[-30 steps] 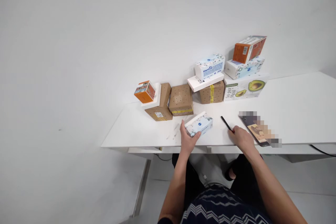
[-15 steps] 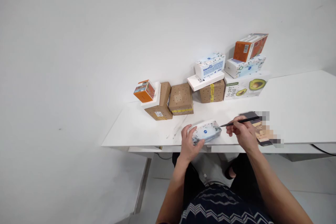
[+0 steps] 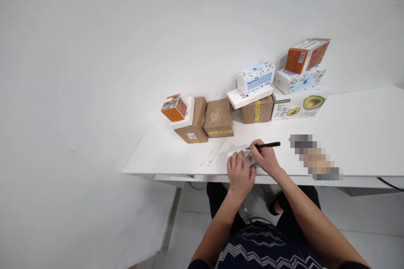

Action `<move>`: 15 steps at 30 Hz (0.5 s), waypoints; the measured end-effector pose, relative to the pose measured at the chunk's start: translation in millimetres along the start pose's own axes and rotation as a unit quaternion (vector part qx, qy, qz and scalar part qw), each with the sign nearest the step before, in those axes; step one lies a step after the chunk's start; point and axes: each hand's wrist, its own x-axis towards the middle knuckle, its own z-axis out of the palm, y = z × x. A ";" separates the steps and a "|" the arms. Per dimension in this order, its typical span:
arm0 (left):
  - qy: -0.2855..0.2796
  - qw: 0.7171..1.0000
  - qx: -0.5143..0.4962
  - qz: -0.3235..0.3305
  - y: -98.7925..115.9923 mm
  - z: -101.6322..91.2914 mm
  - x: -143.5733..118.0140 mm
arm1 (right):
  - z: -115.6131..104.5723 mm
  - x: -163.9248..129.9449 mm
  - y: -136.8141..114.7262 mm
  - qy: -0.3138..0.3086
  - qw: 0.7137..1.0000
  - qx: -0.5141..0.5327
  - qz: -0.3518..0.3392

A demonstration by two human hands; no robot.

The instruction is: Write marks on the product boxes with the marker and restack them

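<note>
Near the front edge of the white table lies a white and pale-blue tissue pack (image 3: 248,160), mostly covered by my hands. My left hand (image 3: 241,173) rests over it, fingers bent across its top and thumb at its right side, holding it in place. My right hand (image 3: 265,159) is closed around a black pen (image 3: 268,145). The pen slants to the left, its tip at the upper side of the pack just beyond my left fingertips. Whether the tip touches the pack is too small to tell.
Along the wall stand brown cartons (image 3: 218,118), with an orange box (image 3: 174,107) and white boxes stacked on some. A Manhua tissue pack (image 3: 257,79) tops the middle stack. At right, an avocado-printed box (image 3: 299,106) carries more packs. A pixelated flat item (image 3: 315,157) lies right.
My right hand has moved left with the pen, from beside the pack to over it. My left hand has shifted right and now lies further over the pack's top.
</note>
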 end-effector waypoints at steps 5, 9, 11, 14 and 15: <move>-0.011 1.000 0.012 -0.022 0.4 0.1 0.2 | 1.0 -0.9 0.0 -0.024 0.999 -0.049 -0.006; -0.015 0.999 0.020 -0.020 0.1 1.0 -0.6 | 1.5 0.5 -0.1 -0.031 0.998 -0.048 0.003; -0.015 0.999 0.029 -0.015 -0.4 1.4 -1.0 | 1.7 1.1 -0.2 -0.037 0.998 -0.056 0.008; -0.015 0.999 0.026 -0.014 -0.9 1.7 -1.3 | 2.0 1.6 -0.7 -0.042 0.996 -0.082 0.008; -0.015 1.000 0.023 -0.015 -0.9 1.7 -1.3 | 2.0 1.7 -0.8 -0.043 0.995 -0.086 0.007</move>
